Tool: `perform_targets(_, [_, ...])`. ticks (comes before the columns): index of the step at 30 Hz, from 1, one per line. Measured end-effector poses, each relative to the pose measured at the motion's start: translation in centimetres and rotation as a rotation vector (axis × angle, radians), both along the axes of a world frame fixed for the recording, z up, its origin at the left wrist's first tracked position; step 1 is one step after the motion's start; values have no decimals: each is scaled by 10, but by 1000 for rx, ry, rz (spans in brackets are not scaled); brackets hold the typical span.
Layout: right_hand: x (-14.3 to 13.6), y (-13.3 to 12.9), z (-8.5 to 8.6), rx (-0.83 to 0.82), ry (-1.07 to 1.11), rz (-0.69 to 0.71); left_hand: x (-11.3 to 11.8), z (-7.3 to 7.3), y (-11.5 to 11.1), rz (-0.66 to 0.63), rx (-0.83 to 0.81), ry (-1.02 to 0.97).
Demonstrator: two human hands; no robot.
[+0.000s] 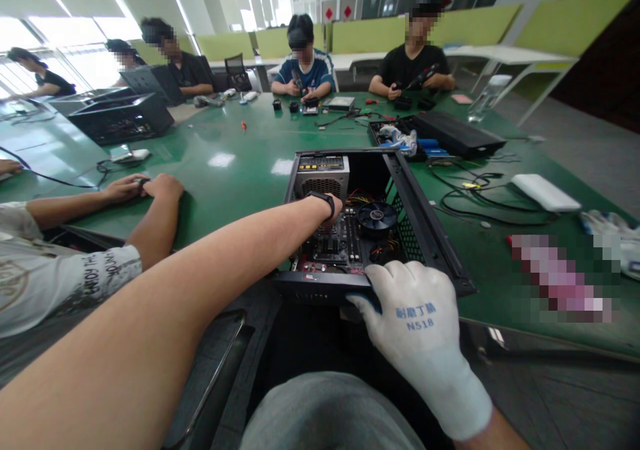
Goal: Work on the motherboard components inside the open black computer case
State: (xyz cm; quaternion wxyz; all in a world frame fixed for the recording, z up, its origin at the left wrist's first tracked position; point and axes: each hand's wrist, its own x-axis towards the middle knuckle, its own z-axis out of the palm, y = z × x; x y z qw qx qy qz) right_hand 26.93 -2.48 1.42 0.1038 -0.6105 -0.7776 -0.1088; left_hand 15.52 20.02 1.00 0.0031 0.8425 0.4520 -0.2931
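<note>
Sitting opened on the table (240, 137), near side, your computer case (434, 227) has motherboard (331, 245) and far-left power supply (323, 185) in. Your right hand (413, 310) grips the near rim (315, 278); left hand (337, 210) inside, can't tell grip. Cooling fan (377, 217) fitted; what's left unclear.

White glove (423, 323) on near edge of computer case (431, 217): blue print, Chinese characters, "N518" beneath. Co-worker's sleeve (117, 273), left of case: dark lettering, not surely legible. Power-supply label (320, 163) inside case: too small to read.

Black computer case (427, 213), open (facing upward)
</note>
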Motion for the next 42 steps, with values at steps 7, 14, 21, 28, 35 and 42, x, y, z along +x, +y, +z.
perform_targets(7, [0, -1, -1, 6, 1, 1, 2, -8, 3, -10, 18, -18])
perform_targets(14, [0, 0, -1, -1, -9, -5, -5, -11, 8, -72, -13, -50])
perform_targets(21, [0, 0, 2, 6, -13, -8, -6, 13, -11, 98, -2, -327])
perform_targets(28, [0, 48, 0, 58, -63, -22, -35, 72, -20, 164, 198, -924])
perform_targets(35, [-11, 185, -2, 68, -101, -64, -80, 93, -30, 237, 406, -1284])
perform_targets(42, [-22, 319, 3, 13, -121, -140, -111, 66, -41, 266, 305, -1400])
